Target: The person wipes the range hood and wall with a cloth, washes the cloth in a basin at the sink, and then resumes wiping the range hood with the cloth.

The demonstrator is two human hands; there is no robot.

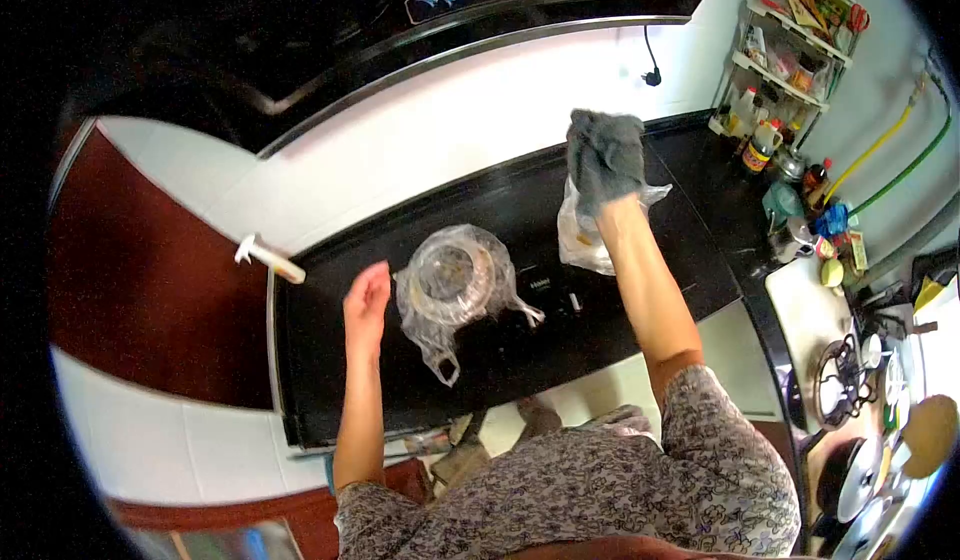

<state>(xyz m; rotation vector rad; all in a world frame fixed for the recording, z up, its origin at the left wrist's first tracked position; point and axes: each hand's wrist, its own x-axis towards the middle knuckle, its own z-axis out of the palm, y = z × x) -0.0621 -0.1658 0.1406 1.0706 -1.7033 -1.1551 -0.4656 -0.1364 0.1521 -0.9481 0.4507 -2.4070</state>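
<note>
A dark grey cloth (606,155) covers my right hand (612,175), held at the back of the black counter (520,200); the fingers are hidden behind the cloth. Just below it is a white plastic bag (582,235). My left hand (368,295) is over the counter's left part with nothing visible in it, its fingers slightly blurred. To its right sits a clear plastic bag (480,310) around a round, bowl-like thing (445,275). Small dark and white items (575,303) lie between the two bags.
A corner rack (795,35) of packets stands at upper right, above bottles (762,148) and jars. A white board (815,305) and a gas burner (840,385) are at right. A range hood (300,50) hangs overhead. A white-handled tool (270,258) is at left.
</note>
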